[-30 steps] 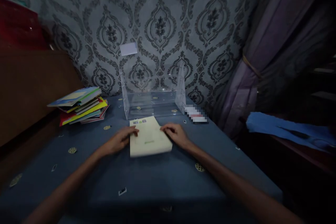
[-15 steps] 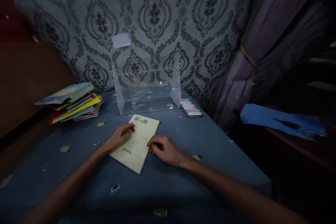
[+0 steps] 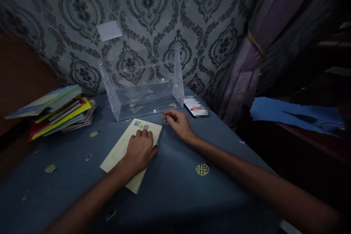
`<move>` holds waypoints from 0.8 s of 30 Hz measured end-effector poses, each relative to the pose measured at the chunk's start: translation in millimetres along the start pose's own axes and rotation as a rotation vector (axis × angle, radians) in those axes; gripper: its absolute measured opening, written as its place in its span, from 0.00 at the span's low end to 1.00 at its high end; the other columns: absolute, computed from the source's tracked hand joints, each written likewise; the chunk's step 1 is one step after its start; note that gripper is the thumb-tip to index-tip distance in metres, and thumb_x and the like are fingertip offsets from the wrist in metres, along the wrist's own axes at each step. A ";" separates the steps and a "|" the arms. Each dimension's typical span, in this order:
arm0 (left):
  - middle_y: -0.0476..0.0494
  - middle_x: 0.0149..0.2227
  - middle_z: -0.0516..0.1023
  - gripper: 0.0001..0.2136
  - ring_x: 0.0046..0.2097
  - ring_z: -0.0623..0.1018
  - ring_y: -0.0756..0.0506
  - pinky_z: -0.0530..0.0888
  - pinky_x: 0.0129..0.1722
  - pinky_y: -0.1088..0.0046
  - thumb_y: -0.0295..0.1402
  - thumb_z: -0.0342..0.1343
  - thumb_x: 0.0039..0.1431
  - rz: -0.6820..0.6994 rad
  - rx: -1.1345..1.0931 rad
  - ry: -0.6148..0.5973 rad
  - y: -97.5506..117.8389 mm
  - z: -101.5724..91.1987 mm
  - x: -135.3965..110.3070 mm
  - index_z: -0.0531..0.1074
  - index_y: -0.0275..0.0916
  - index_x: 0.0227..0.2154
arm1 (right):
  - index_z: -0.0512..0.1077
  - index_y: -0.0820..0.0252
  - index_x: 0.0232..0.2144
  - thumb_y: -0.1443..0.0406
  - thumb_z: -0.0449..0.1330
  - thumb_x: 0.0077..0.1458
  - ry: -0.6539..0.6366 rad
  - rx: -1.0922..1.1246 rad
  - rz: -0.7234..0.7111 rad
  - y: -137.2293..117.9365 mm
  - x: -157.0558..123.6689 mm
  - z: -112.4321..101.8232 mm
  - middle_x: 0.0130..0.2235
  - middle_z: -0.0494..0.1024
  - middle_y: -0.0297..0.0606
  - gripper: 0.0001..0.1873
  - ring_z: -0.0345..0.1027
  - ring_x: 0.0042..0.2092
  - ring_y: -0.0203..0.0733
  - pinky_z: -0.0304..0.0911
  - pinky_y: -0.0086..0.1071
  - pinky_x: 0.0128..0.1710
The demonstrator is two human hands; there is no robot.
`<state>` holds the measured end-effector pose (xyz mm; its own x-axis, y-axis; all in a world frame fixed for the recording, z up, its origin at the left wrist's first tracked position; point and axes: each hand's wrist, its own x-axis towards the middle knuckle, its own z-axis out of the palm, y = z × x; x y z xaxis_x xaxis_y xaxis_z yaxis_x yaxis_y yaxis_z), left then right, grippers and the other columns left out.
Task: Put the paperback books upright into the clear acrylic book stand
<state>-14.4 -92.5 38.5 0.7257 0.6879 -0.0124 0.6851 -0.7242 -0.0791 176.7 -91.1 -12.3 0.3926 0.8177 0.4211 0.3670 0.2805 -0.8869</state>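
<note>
A pale cream book with small printed codes and a green mark near its top edge lies slanted on the table. My left hand rests across it, palm down, fingers bent over the upper part and thumb out at the right edge; the hand hides much of the print. Beyond the book's upper right corner, my right hand hovers or rests by the front of a clear plastic rack. Its fingers are loosely bent and a little apart, and I see nothing in them.
To the left is an uneven stack of colourful books. A flat item, partly pixelated, lies right of the rack. Patterned wallpaper with a white card rises behind. At right are a tied purple curtain and a blue cloth.
My left hand has moved right across the book, which now sits more to the left in view. My right hand has left the book's edge and moved up toward the rack. The view has shifted.
</note>
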 end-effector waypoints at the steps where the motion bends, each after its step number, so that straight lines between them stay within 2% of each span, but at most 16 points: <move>1: 0.29 0.45 0.75 0.12 0.49 0.73 0.33 0.72 0.41 0.60 0.36 0.53 0.61 -0.006 0.007 -0.020 1.4 -1.2 1.5 0.71 0.34 0.43 | 0.75 0.60 0.37 0.68 0.54 0.52 0.009 -0.009 0.000 3.6 -1.1 -0.1 0.33 0.81 0.38 0.12 0.76 0.32 0.40 0.70 0.33 0.34; 9: 0.32 0.39 0.78 0.10 0.44 0.77 0.35 0.70 0.36 0.64 0.35 0.48 0.64 0.017 0.052 -0.123 -0.8 -14.6 8.6 0.73 0.35 0.38 | 0.73 0.60 0.43 0.69 0.54 0.53 -0.022 -0.020 0.022 6.6 -11.3 -8.5 0.36 0.81 0.40 0.15 0.76 0.36 0.41 0.68 0.32 0.35; 14: 0.37 0.34 0.78 0.09 0.38 0.78 0.39 0.67 0.33 0.68 0.34 0.48 0.64 0.028 0.048 -0.115 -9.6 -16.1 7.8 0.72 0.39 0.34 | 0.73 0.60 0.44 0.69 0.54 0.53 -0.042 -0.024 0.010 3.9 -10.7 -12.2 0.36 0.81 0.39 0.15 0.75 0.35 0.39 0.69 0.32 0.35; 19: 0.41 0.33 0.79 0.11 0.35 0.78 0.41 0.65 0.33 0.69 0.32 0.46 0.64 0.029 -0.100 -0.091 -20.2 -17.0 7.3 0.73 0.40 0.32 | 0.73 0.60 0.44 0.69 0.54 0.54 -0.062 -0.057 -0.024 3.3 -12.9 -10.1 0.36 0.81 0.38 0.15 0.74 0.32 0.37 0.66 0.29 0.31; 24: 0.41 0.33 0.80 0.10 0.36 0.79 0.41 0.66 0.37 0.70 0.33 0.49 0.63 0.019 -0.277 -0.057 -27.2 -16.7 8.5 0.76 0.41 0.36 | 0.73 0.60 0.45 0.69 0.54 0.55 -0.088 -0.065 -0.044 -0.1 -15.8 -8.2 0.36 0.81 0.39 0.16 0.74 0.32 0.37 0.65 0.29 0.29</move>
<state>-25.8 -67.7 57.1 0.7389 0.6704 -0.0675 0.6686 -0.7171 0.1968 177.4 -108.1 -17.3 0.3004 0.8468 0.4390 0.4375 0.2866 -0.8523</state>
